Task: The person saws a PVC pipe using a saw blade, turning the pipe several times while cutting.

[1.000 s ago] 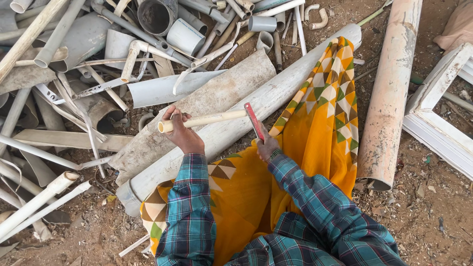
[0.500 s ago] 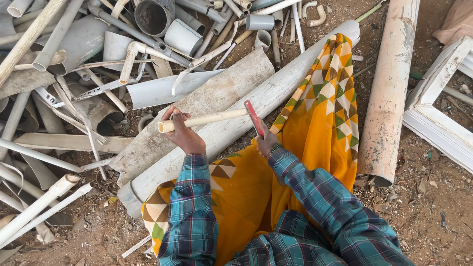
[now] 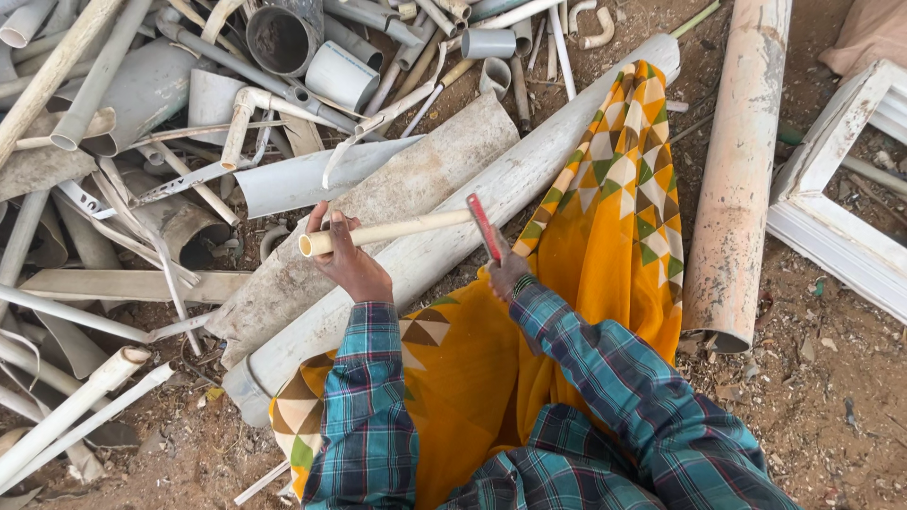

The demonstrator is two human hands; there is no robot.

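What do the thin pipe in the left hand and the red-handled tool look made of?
The thin pipe looks like cream plastic, probably PVC: matte, smooth, with a hollow, thin-walled open end. The left hand grips it near that end. The tool in the right hand shows a red, likely painted or plastic-coated handle; its blade material cannot be told.

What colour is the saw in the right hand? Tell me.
Red: the saw in the right hand, head view.

Head camera looks steeply down, close over littered ground (image 3: 831, 397).
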